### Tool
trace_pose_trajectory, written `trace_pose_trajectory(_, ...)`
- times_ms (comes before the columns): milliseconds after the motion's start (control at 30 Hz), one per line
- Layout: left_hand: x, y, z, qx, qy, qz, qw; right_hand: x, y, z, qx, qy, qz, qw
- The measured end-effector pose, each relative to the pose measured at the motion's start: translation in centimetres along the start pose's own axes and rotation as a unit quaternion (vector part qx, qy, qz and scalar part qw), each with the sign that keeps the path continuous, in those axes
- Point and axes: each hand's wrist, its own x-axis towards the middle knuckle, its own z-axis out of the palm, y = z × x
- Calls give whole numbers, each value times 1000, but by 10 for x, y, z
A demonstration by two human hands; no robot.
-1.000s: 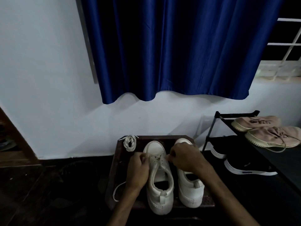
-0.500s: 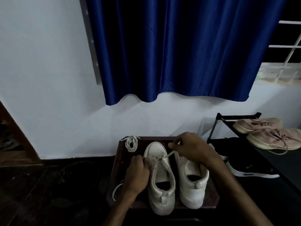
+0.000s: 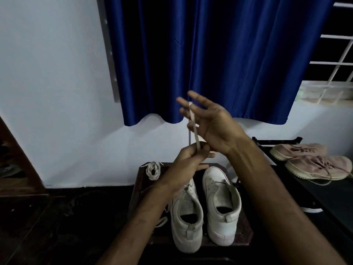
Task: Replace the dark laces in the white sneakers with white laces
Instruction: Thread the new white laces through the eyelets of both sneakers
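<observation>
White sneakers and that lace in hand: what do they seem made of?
White sneakers: smooth leather or leather-look synthetic, matte, with punched holes; dim light leaves it open. Lace gripped by the left hand: flat woven fabric probably, off-white, bending limply.

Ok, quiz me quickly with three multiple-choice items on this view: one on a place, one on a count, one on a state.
1. Where is the coiled spare lace?
A) on the floor
B) on the window sill
C) on the far left corner of the dark stool

2. How many pink shoes lie on top of the rack?
A) one
B) two
C) four

3. What state is the lace in use in?
A) held up between both hands
B) slack on the floor
C) tied in a bow

Answers:
1 C: the coil sits on the stool top, near the wall.
2 B: two lie side by side there.
3 A: the left hand grips it, and it runs up to the spread fingers of the right hand.
</observation>
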Motion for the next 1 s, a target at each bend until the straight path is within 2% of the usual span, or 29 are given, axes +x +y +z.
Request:
trace_pose_trajectory(100,-10,5,-19,-29,-8,8,1000,2,-20,-20,10,85,-48,995)
trace_pose_trajectory(233,-27,-4,-63,38,28,-23,999,-7,-30,-76,-56,195,-40,978)
trace_pose_trajectory(333,-31,-16,-79,97,56,-39,993,-12,-9,-106,-154,234,18,960)
trace_pose_trajectory(400,-29,-23,-80,142,65,-26,987,-14,10,-117,-273,228,55,933)
trace_pose_trajectory(433,-27,-25,-79,175,63,-13,983,-16,19,-121,-383,217,72,895)
trace_pose_trajectory(467,-25,-28,-77,222,61,1,973,-17,27,-123,-524,187,107,824)
trace_pose_trajectory(533,-20,-32,-71,339,70,27,938,-20,38,-119,-768,158,178,595)
trace_pose_trajectory(567,-18,-32,-67,378,80,35,922,-21,42,-111,-818,163,161,529)
trace_pose_trajectory(600,-17,-30,-61,392,91,42,915,-23,46,-101,-818,156,105,544)
trace_pose_trajectory(633,-15,-28,-56,390,101,50,914,-25,50,-91,-778,118,41,616)
trace_pose_trajectory(667,-13,-25,-50,388,114,56,913,-27,54,-81,-695,62,0,717)
trace_pose_trajectory(700,-12,-23,-46,393,129,61,908,-30,59,-70,-584,-2,-1,812)
trace_pose_trajectory(733,-10,-23,-44,402,147,65,901,-33,65,-62,-483,-50,16,874)
trace_pose_trajectory(767,-9,-23,-42,411,162,65,895,-33,71,-59,-419,-64,24,905)
trace_pose_trajectory(867,-9,-30,-42,409,190,56,891,-28,84,-62,-351,-20,15,936)
trace_pose_trajectory(933,-11,-36,-42,394,196,47,897,-25,87,-70,-340,-4,22,940)
trace_pose_trajectory(1000,-15,-43,-44,371,191,31,908,-24,88,-75,-355,-23,37,934)
